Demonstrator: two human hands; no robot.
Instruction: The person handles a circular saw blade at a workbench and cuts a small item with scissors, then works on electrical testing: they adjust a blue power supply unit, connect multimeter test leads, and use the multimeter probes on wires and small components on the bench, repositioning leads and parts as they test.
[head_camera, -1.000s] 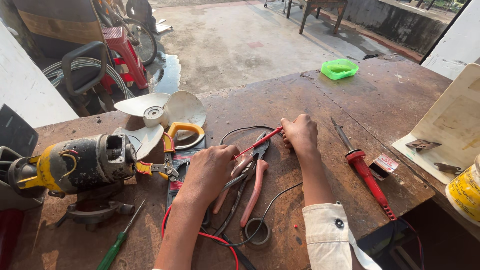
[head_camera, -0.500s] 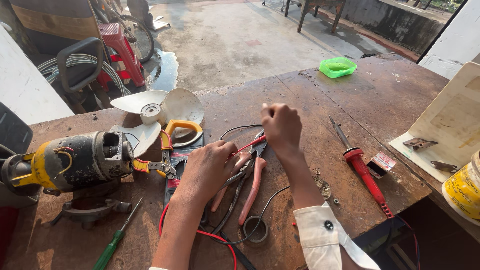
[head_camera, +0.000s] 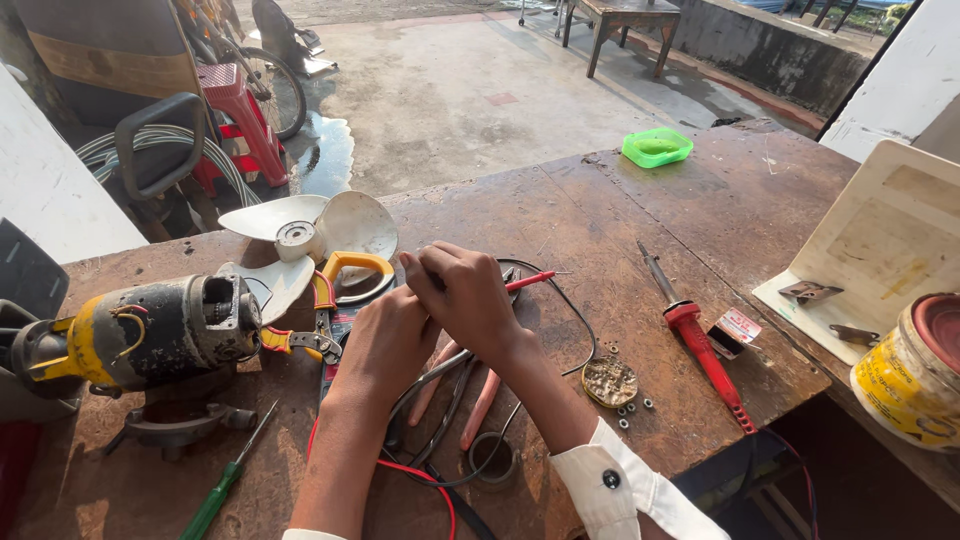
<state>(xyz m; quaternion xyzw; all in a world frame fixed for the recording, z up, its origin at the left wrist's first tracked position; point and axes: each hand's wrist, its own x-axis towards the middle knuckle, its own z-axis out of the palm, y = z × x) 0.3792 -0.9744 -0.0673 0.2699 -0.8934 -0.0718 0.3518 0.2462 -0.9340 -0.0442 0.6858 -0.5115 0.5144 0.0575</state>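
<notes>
Right hand (head_camera: 468, 296) has come off the bench, now over left hand (head_camera: 385, 345), both curled; what they pinch, I can't tell. Red probe (head_camera: 528, 281) beside right hand; pliers (head_camera: 470, 395) lie under my wrists.

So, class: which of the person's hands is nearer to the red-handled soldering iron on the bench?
Right. The right hand lies closer to the soldering iron, which rests off to its right. The left hand sits further away, on the far side of the right hand.
</notes>
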